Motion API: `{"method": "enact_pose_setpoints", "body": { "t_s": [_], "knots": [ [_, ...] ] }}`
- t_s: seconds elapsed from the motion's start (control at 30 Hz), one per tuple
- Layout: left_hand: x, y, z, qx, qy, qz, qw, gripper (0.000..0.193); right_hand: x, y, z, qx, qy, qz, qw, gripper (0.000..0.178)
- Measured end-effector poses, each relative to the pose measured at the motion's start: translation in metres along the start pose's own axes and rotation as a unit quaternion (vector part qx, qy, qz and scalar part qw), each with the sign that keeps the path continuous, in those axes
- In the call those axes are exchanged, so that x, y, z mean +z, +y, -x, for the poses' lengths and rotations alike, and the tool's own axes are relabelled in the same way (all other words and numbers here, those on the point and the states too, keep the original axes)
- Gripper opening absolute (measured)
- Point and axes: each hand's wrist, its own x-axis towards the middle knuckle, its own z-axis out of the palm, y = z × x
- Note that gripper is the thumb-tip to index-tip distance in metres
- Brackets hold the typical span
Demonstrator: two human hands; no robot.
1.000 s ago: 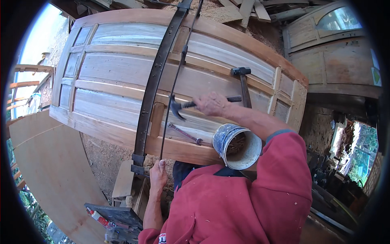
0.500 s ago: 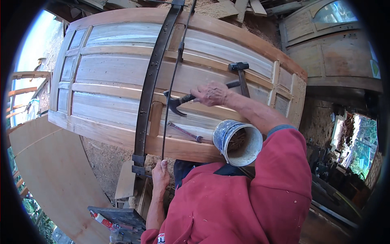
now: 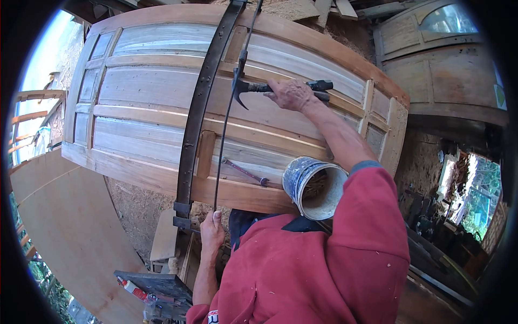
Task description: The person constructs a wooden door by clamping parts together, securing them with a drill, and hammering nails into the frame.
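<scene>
A wooden panelled door [image 3: 145, 89] lies flat before me. Across it runs a dark metal bar clamp [image 3: 200, 102] with a thin metal rod [image 3: 220, 162] beside it. My left hand [image 3: 212, 231] is closed around the rod's near end, below the door's near edge. Out over the door's middle, my right hand [image 3: 291, 95] grips a claw hammer [image 3: 253, 87] by its handle. The claw hammer's head is against or very near the rod, just below a thicker joint on it. Behind my right hand, a second hammer [image 3: 319, 85] rests on the door, partly hidden.
On the door's near edge, a stained bucket [image 3: 302, 181] leans on its side. A combination wrench [image 3: 243, 170] lies left of it. A large plywood sheet [image 3: 70, 210] stands at the left, a glue bottle [image 3: 132, 289] at lower left. More door panels [image 3: 431, 75] lean at far right.
My right hand has moved the claw hammer away from me, up to the rod near its joint. The left hand stays at the rod's near end.
</scene>
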Motion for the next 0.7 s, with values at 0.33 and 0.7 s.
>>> {"method": "enact_pose_setpoints", "body": {
  "t_s": [0.33, 0.7],
  "knots": [
    [-0.001, 0.002, 0.002, -0.005, 0.001, 0.003, 1.0, 0.067, -0.005, -0.012, 0.011, -0.08, -0.06, -0.004, 0.995, 0.044],
    [0.0, 0.003, 0.003, 0.007, 0.01, 0.004, 1.0, 0.068, 0.001, -0.008, 0.0, -0.082, -0.055, 0.011, 0.995, 0.044]
  ]
}}
